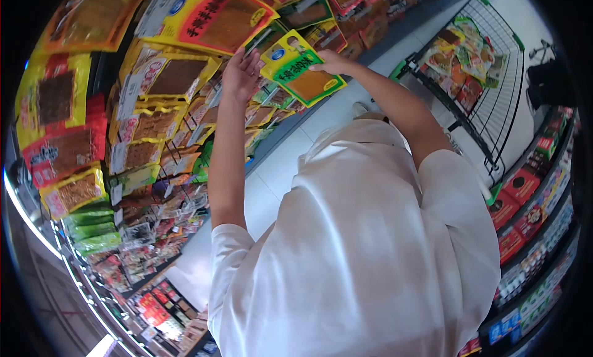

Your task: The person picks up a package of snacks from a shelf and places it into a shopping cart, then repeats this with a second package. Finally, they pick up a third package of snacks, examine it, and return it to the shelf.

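A yellow and green snack packet point(302, 69) hangs in the air before the shelf, its printed front up. My right hand point(330, 63) grips it by the right edge, thumb on the front. My left hand point(241, 76) is raised just left of the packet, by the hanging packs, with its fingers apart and nothing visible in it. Above my left hand hangs a large yellow and red packet point(213, 18). More yellow packs point(176, 76) hang in rows to the left.
A black wire shopping cart point(490, 119) with green corners stands at the upper right, holding several packets point(460, 57). Shelves with red boxes point(519, 187) line the right side. Pale floor tiles point(272, 171) show between the shelf and my body.
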`<state>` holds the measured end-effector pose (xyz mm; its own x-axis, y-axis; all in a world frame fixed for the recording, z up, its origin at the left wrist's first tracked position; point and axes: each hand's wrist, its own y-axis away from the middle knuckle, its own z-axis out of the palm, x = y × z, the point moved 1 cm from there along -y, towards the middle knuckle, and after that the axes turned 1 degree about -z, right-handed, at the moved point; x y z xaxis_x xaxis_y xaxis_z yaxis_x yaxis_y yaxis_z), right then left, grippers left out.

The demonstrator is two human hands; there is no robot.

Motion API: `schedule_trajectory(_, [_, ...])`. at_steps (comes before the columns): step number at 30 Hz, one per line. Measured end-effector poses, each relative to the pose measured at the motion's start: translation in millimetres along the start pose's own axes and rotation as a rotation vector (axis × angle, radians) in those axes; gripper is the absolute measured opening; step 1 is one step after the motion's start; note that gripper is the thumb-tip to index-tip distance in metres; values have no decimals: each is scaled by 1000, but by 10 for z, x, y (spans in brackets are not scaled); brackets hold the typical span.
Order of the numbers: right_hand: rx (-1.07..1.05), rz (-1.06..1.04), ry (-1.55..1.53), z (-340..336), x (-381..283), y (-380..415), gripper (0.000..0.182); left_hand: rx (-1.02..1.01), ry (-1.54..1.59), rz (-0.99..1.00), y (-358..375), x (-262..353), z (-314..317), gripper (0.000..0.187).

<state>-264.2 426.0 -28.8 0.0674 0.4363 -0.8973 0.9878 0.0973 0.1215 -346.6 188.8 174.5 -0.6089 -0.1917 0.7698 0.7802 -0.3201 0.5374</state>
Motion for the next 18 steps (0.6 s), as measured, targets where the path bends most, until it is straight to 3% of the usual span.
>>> schedule_trajectory(3, [-18, -97, -193, 79, -92, 32, 52, -56, 24, -157, -72, 74, -62, 25])
schedule_trajectory(18, [3, -15, 0, -147, -533, 75, 56, -104, 56, -159, 174, 303, 39, 25])
